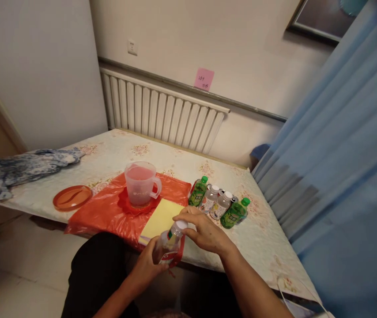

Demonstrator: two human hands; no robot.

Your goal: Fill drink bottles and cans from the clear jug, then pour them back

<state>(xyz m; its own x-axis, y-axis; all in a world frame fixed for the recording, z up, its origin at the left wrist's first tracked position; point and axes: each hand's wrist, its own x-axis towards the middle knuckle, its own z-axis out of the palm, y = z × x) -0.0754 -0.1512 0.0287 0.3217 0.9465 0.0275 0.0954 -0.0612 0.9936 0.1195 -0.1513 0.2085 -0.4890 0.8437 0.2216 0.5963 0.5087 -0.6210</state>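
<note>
My left hand [145, 266] is wrapped round the body of a clear bottle [171, 244] with a red and white label, tilted above the table's front edge. The bottle's white cap [181, 225] is on its neck. My right hand [205, 230] reaches in from the right, its thumb and fingers closed about the cap. Just behind the bottle lies a stack of yellow paper [162, 217]. Beyond it a translucent pitcher [140, 185] stands on a red scalloped dish [122, 203].
Several drinks stand at the right, among them a green bottle [234, 215], another green bottle [197, 193] and a white-capped bottle [221, 206]. Red plastic sheeting [96, 214] covers part of the flowered tablecloth [268, 247]. An orange lid [72, 198] and patterned cloth [32, 168] lie left.
</note>
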